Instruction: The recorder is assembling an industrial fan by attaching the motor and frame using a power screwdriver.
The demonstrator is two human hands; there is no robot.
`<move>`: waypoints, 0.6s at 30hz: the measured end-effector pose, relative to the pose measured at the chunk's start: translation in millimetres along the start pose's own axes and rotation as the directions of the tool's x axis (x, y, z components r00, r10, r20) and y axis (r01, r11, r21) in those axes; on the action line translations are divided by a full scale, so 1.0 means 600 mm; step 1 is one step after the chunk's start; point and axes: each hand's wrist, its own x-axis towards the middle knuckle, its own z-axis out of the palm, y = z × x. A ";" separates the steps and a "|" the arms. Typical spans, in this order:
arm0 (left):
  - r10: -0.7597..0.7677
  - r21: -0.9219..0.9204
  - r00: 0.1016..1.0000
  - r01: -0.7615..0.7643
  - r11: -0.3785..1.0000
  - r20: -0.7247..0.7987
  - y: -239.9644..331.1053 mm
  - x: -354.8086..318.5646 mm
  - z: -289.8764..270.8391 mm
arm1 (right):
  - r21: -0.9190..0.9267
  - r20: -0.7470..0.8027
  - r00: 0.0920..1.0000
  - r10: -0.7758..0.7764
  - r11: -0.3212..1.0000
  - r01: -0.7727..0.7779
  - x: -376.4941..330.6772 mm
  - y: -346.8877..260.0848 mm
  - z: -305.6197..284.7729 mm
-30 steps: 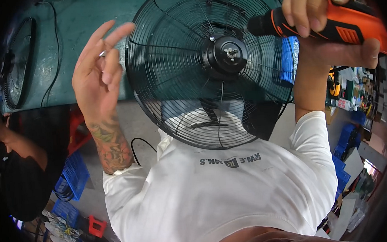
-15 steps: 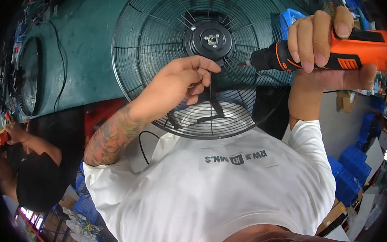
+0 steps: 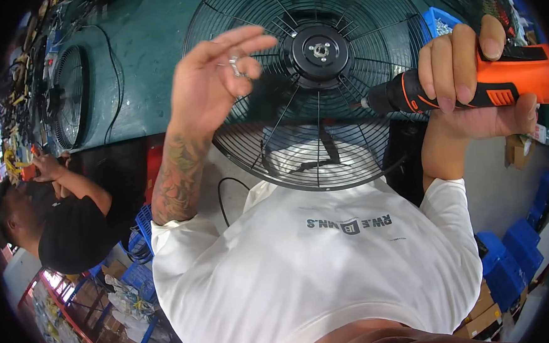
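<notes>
My right hand (image 3: 460, 75) is wrapped round an orange and black cordless screwdriver (image 3: 514, 75). Its bit points left, over the lower right part of a round black wire fan guard (image 3: 319, 175). At the guard's middle sits a black round motor (image 3: 319, 54) with a metal shaft end and small screws on its face. My left hand (image 3: 212, 75) is raised over the guard's left side, with index and middle fingers stretched out. Between its curled fingers are small silvery pieces (image 3: 235, 66) that look like screws.
The guard overhangs the near edge of a green table (image 3: 149, 72). A blue bin (image 3: 438, 22) with small metal parts stands at the right. Another fan guard (image 3: 72, 96) and a black cable (image 3: 116, 74) lie left. A co-worker (image 3: 70, 215) in black holds an orange tool at far left.
My left hand has lifted away from beneath the motor, up and to the left, its fingers stretching out. The screwdriver stays in my right hand. The whole view has shifted slightly.
</notes>
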 end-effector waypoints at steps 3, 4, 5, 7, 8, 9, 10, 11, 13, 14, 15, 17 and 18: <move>-0.086 0.100 0.996 0.087 0.991 -0.017 -0.014 -0.004 0.002 | 0.000 -0.040 0.999 -0.009 1.000 0.009 0.000 0.007 0.000; -0.060 0.210 0.997 0.069 0.975 -0.046 -0.018 -0.008 0.007 | 0.021 -0.027 1.000 0.003 1.000 -0.003 0.000 0.010 0.000; -0.003 0.227 1.000 0.009 0.974 -0.026 -0.017 -0.010 0.012 | 0.042 -0.048 0.999 0.000 0.999 0.002 -0.001 0.013 0.001; -0.004 0.252 0.998 0.021 0.968 -0.068 -0.020 -0.013 0.024 | 0.064 -0.067 0.998 -0.003 0.998 0.007 -0.003 0.018 0.003; 0.031 0.255 0.998 -0.018 0.967 -0.047 -0.021 -0.013 0.029 | 0.079 -0.093 0.996 0.011 0.997 -0.004 -0.004 0.019 0.005; 0.006 0.265 0.997 0.013 0.964 -0.074 -0.024 -0.011 0.033 | 0.085 -0.105 0.994 0.018 0.996 -0.009 -0.005 0.019 0.007; 0.009 0.223 0.992 0.020 0.975 -0.130 -0.026 -0.009 0.035 | 0.092 -0.118 0.993 0.025 0.996 -0.014 -0.005 0.019 0.008; 0.007 0.168 0.995 0.010 0.986 -0.100 -0.025 -0.008 0.035 | 0.088 -0.121 0.992 0.022 0.996 -0.011 -0.005 0.017 0.009; -0.048 0.158 0.999 0.048 0.986 -0.005 -0.018 -0.004 0.030 | 0.079 -0.126 0.992 0.023 0.997 -0.014 -0.003 0.011 0.010; -0.110 0.184 0.989 0.090 0.979 0.096 -0.016 -0.004 0.028 | 0.068 -0.124 0.992 0.025 0.998 -0.017 -0.002 0.007 0.010; -0.097 0.140 0.979 0.073 0.988 0.178 -0.017 -0.004 0.027 | 0.048 -0.117 0.993 0.015 0.999 -0.009 0.000 0.005 0.010; -0.155 0.317 0.988 0.146 0.937 0.002 -0.023 -0.008 0.032 | 0.042 -0.117 0.993 0.026 0.999 -0.021 0.002 0.001 0.011; -0.157 0.312 0.988 0.146 0.939 0.010 -0.030 -0.011 0.037 | 0.030 -0.120 0.993 0.004 1.000 -0.001 0.004 0.000 0.012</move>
